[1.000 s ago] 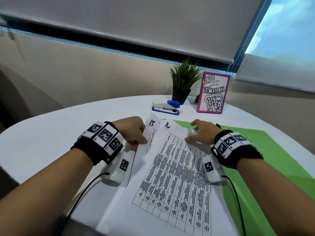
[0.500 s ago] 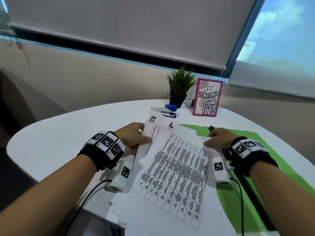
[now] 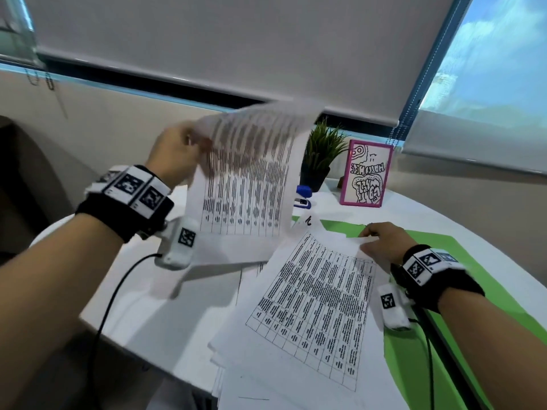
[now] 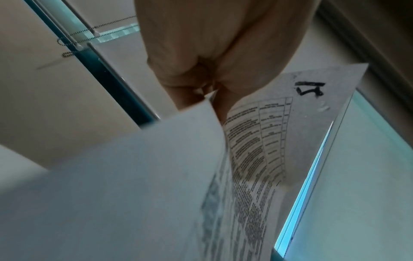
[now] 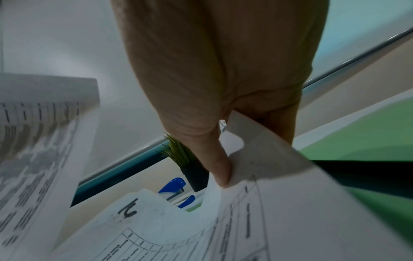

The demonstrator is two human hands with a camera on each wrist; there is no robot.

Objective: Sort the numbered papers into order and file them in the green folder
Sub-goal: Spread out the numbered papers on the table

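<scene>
Pinching a raised sheet (image 3: 248,184) (its handwritten number shows only wrist-side), left hand (image 3: 174,152); right hand (image 3: 381,244) pinches the top page's (image 3: 319,300) corner.

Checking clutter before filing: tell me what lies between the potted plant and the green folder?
In the head view, the blue stapler sits on the white table between the potted plant and the green folder, partly hidden by the lifted sheet.

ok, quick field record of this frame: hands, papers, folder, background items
left hand: pinches lifted sheet by its top edge, raised off the table
lifted sheet number: handwritten mark, reads roughly 15 in the left wrist view
right hand: pinches top corner of paper stack
green folder: lies open under the right wrist, no papers filed
white table: holds stack and folder
behind: blue stapler, potted plant, pink-framed drawing
</scene>
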